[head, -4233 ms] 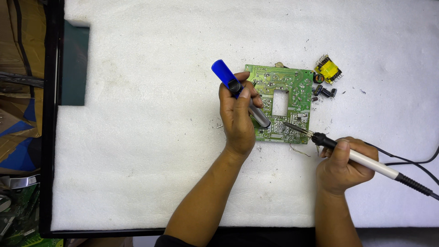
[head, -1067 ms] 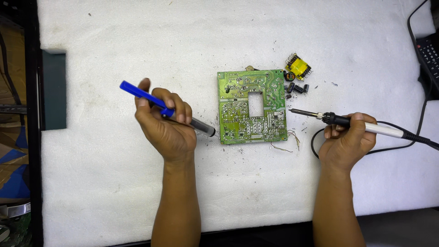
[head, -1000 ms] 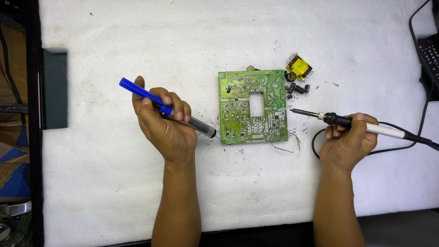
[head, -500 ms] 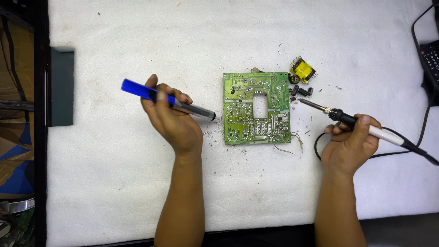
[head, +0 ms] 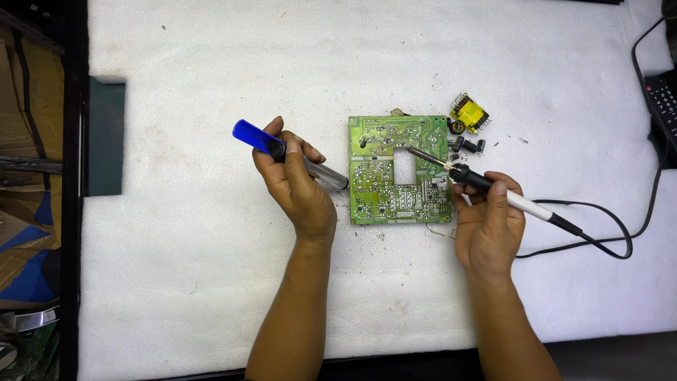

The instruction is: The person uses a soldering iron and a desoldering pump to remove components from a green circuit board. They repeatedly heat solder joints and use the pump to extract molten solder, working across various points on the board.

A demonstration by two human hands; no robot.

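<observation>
A green circuit board (head: 384, 190) with a rectangular cut-out lies solder side up on the white foam mat (head: 211, 282). My left hand (head: 300, 187) grips a blue and silver desoldering pump (head: 264, 143), its tip close to the board's left edge. My right hand (head: 486, 219) holds a soldering iron (head: 469, 176), and its metal tip rests over the board beside the cut-out. The iron's black cable (head: 599, 240) loops off to the right.
A yellow transformer (head: 469, 113) and several small loose components (head: 467, 144) lie just off the board's upper right corner. A dark green block (head: 106, 134) sits at the mat's left edge. A black remote-like device (head: 663, 106) lies at the far right.
Both hands came back in toward the board. The pump's tip now sits near the left edge, and the iron's tip has moved onto the board by the cut-out.
</observation>
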